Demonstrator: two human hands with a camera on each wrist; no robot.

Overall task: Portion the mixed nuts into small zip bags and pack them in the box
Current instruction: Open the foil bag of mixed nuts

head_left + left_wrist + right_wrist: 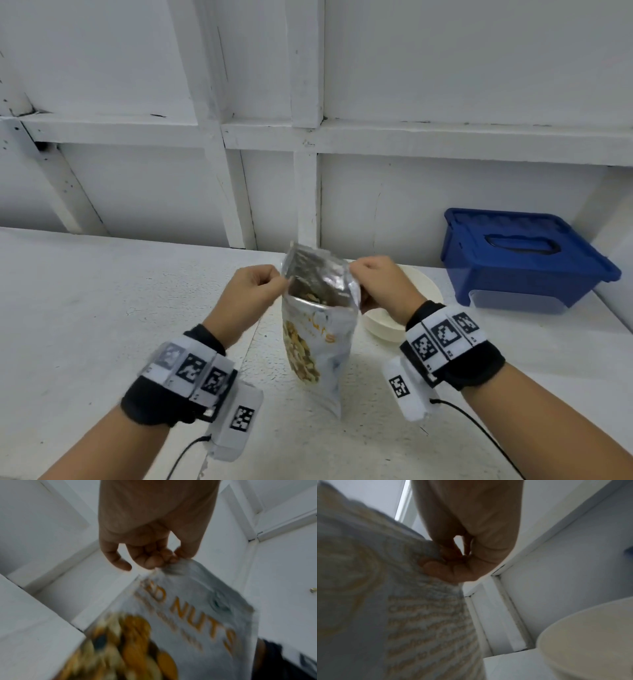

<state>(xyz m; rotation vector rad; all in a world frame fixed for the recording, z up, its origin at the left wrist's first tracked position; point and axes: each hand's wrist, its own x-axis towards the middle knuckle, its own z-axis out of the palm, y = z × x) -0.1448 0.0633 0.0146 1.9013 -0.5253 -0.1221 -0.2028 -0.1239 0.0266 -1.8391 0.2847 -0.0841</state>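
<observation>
The tabletop point(102, 325) carries a lidded blue box point(524, 253) at two o'clock and a cream bowl point(424, 291) behind the nut bag point(318, 342), centre. Left hand point(253, 291) and right hand point(380, 284) each pinch a mouth edge; spread evenly, keeping it upright, so nothing spills.

1. Head cam: high, looking forward and down over the desk point(102, 308) toward the white wall; both wrists in frame.
2. Left wrist cam: very close, looks along the left hand point(154, 534) onto the nut bag point(197, 608).
3. Right wrist cam: very close, along the right hand point(471, 540); shares the bag with the other views and the bowl point(590, 635) with the head view.
</observation>
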